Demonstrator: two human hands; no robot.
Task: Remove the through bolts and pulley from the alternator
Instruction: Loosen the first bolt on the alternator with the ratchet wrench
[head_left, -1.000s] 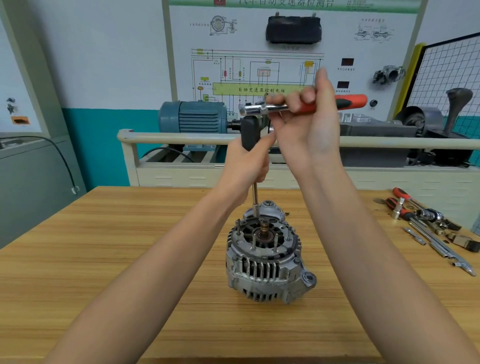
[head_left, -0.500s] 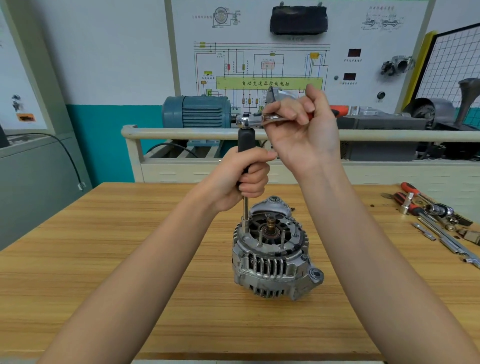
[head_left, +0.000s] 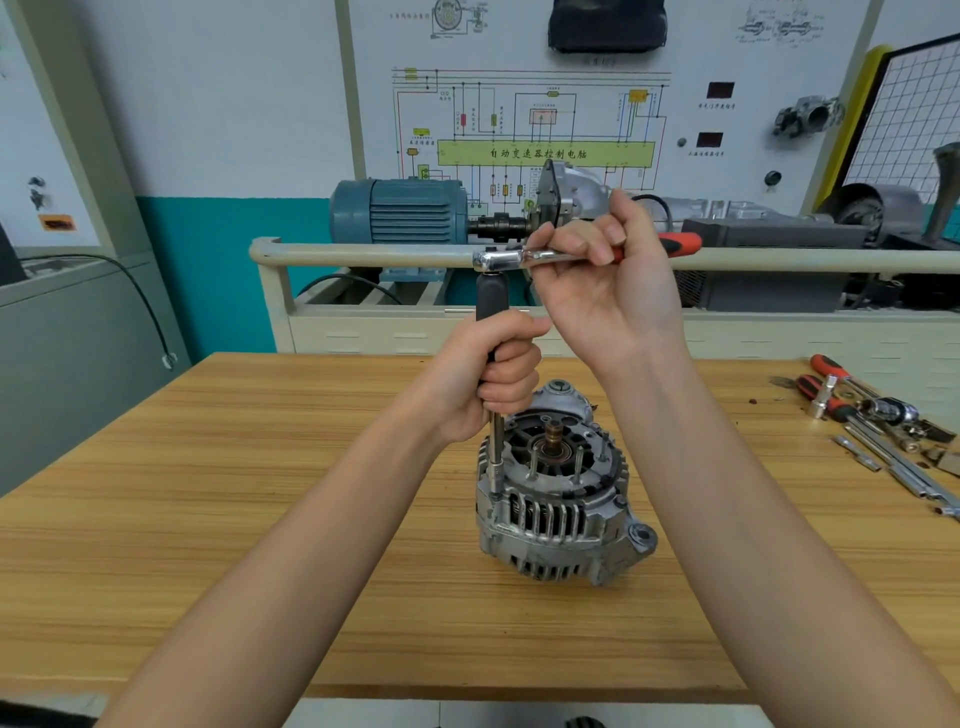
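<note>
Alternator (head_left: 558, 499): it stood upright on the wooden surface (head_left: 260, 493), finned housing toward me, its shaft and studs pointing up.
Extension driver (head_left: 492, 301): its black grip rose straight above the alternator's left edge, the steel shaft running down to a socket seated on the housing rim.
My left hand (head_left: 493, 379): my fingers were curled tight round the lower part of the black grip.
Ratchet (head_left: 576, 253): its chrome head sat on top of the grip, and the red handle ran off level to the right.
My right hand (head_left: 608, 280): my fingers were wrapped over the ratchet's shank, palm toward me.
Loose tools (head_left: 878, 421): red-handled drivers, sockets and bars lay at the surface's right edge.
Wall panel (head_left: 545, 153): the green band on the wiring diagram read 自动变速器控制电脑; smaller labels were too blurred to read.
Blue motor (head_left: 400, 210): it sat on the frame behind the surface.
</note>
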